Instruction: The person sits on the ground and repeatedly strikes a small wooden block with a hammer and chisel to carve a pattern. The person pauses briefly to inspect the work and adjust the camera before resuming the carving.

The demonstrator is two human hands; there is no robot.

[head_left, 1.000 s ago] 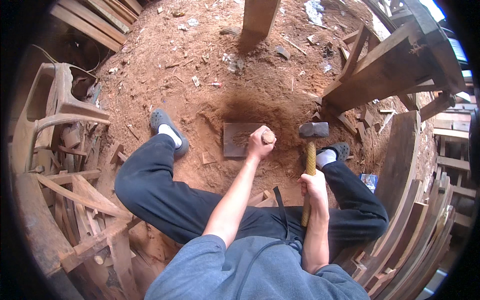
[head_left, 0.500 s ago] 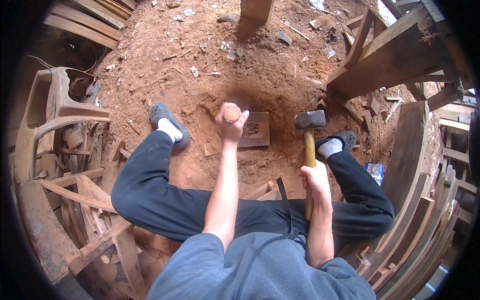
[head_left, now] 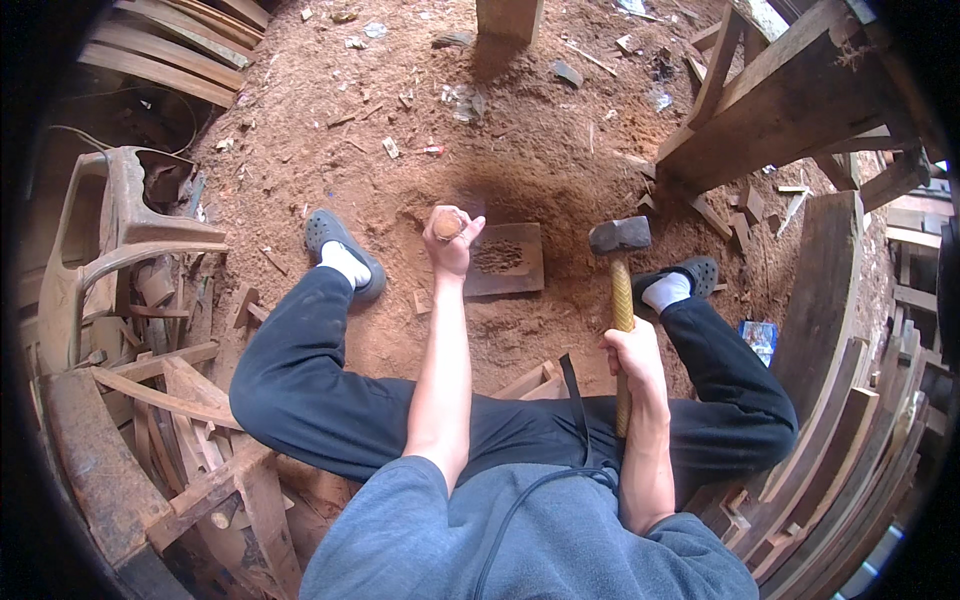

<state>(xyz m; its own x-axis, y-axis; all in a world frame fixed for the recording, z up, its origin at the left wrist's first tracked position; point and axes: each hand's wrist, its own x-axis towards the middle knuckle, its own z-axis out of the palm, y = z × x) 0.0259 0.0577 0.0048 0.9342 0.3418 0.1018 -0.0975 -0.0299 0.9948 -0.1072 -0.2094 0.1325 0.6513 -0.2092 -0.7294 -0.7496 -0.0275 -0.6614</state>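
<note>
Left hand (head_left: 449, 252), closed around round wooden piece (head_left: 447, 224), now shifted to left side of slab (head_left: 507, 257) — roughened face more visible; right hand (head_left: 635, 357) grips hammer (head_left: 621, 285).

Long boards (head_left: 845, 410) are stacked at the right near a blue packet (head_left: 758, 342), and a brown plastic armchair (head_left: 145, 212) is set near wooden offcuts (head_left: 242, 305).

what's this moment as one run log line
left grip: round-ended wooden piece | right grip: hammer, by handle | board: on ground, near left grip
</note>
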